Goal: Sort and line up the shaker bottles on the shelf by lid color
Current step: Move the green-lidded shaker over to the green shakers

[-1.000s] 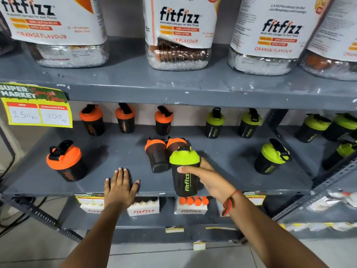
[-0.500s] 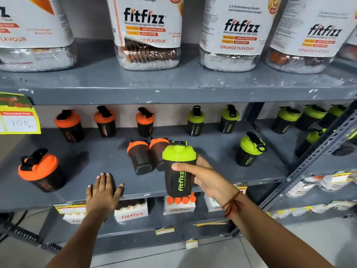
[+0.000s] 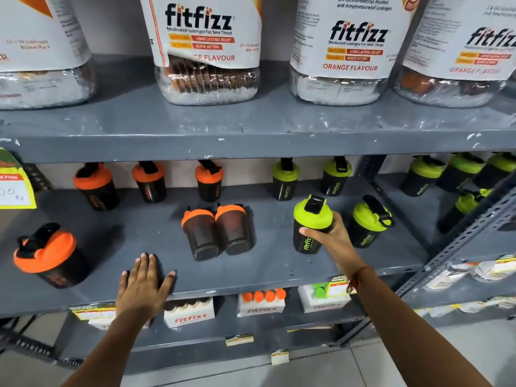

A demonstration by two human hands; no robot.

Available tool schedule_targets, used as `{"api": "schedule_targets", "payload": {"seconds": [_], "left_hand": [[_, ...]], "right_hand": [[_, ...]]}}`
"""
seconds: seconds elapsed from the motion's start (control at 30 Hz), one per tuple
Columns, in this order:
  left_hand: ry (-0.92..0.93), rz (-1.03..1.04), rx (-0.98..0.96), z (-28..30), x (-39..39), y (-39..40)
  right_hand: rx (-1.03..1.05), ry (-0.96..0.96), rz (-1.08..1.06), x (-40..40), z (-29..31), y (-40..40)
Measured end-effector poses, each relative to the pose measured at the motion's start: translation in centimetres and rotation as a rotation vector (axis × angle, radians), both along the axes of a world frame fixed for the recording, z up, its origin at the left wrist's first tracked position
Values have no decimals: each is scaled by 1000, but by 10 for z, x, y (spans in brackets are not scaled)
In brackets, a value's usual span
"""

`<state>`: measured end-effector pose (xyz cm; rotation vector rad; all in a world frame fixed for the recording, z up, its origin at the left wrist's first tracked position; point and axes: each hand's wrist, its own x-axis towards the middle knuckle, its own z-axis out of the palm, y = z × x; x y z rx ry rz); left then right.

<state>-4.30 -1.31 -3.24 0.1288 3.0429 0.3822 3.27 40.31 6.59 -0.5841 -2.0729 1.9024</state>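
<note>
Right hand [image 3: 332, 236]: fingers wrapped round green-lid shaker [image 3: 312, 223].
Left hand [image 3: 143, 286]: fingers open, flat on shelf [image 3: 279, 269].
Advice: set it upright, just left of the green-lid neighbour [image 3: 368, 222], logos forward.

Both arms are extended forward and upward from the lower edge of the view. The left hand [image 3: 143, 289] is laid flat, palm down, fingers together and thumb spread. The right hand [image 3: 332, 236] is curled in a grasp, thumb in front, and a red thread is worn at its wrist.
</note>
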Motion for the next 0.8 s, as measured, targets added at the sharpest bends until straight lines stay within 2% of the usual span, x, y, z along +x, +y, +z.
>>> {"api": "schedule_targets", "payload": {"seconds": [0.33, 0.53, 0.8], "left_hand": [[28, 7, -15, -6, -10, -4], [50, 10, -9, -7, -10, -3], [35, 4, -21, -5, -8, -3]], "right_hand": [[-2, 4, 3, -13, -23, 17], [41, -3, 83, -18, -36, 22], [24, -3, 113, -9, -34, 17]]}}
